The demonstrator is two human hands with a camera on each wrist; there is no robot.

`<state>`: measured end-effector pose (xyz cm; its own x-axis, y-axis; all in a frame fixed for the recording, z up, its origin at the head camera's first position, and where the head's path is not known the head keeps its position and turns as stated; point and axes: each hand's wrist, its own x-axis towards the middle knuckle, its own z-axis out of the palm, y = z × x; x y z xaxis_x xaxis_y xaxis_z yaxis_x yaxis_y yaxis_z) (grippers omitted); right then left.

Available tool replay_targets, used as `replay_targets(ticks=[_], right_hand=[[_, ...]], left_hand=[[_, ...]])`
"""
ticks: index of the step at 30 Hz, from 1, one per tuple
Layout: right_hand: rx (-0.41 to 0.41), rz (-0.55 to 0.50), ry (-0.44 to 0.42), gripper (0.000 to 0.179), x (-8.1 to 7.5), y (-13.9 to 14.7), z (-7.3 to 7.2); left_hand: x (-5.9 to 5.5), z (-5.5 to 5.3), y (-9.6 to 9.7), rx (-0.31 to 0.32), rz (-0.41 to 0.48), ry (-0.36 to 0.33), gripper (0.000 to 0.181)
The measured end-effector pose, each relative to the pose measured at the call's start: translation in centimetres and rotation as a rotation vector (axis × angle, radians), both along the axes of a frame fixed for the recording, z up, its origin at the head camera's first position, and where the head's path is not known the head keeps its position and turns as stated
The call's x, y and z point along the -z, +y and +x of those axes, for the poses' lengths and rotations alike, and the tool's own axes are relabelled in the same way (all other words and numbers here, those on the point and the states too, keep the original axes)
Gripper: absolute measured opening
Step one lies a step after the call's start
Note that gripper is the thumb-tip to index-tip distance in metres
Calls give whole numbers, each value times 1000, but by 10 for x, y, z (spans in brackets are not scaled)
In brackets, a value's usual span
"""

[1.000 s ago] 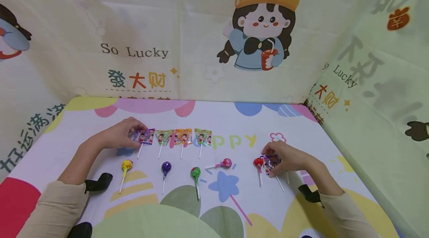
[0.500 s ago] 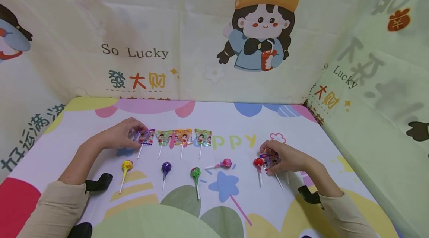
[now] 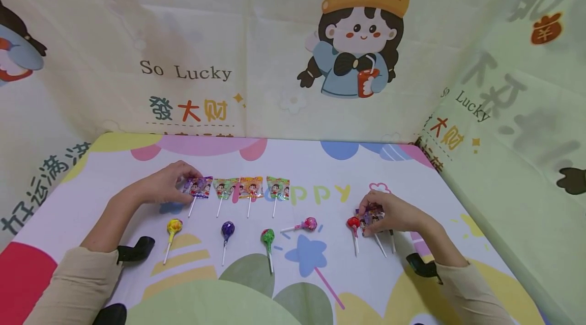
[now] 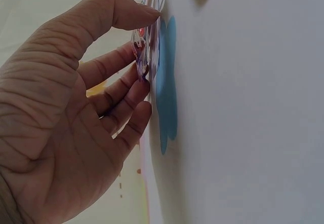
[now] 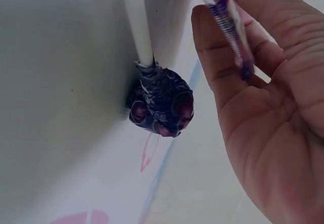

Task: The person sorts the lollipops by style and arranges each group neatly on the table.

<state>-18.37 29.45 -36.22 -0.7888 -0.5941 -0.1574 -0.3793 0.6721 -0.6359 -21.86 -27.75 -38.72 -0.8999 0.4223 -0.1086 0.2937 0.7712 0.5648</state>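
Just right of the round, glossy red lollipop (image 3: 353, 222), the right hand (image 3: 394, 211) pinches a flat, printed purple plastic-wrapped lollipop (image 3: 372, 215); its straight white stick points toward the person, slanting right. Well left of the red lollipop and farther off, the left hand (image 3: 160, 185) pinches a second flat purple lollipop (image 3: 200, 187), stick slanting left toward the person. Also right of the red lollipop lies a ball-shaped lollipop (image 5: 162, 102) in crinkled dark wrapping.
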Motion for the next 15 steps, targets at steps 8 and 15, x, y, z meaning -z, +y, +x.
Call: replay_targets(ticks=[8,15], right_hand=[[59,-17,12,38,3,5,-4],[102,-87,-13,39,1,4,-9]], left_hand=[[0,1,0,3,8,3,56],[0,1,0,5,7,6,56]])
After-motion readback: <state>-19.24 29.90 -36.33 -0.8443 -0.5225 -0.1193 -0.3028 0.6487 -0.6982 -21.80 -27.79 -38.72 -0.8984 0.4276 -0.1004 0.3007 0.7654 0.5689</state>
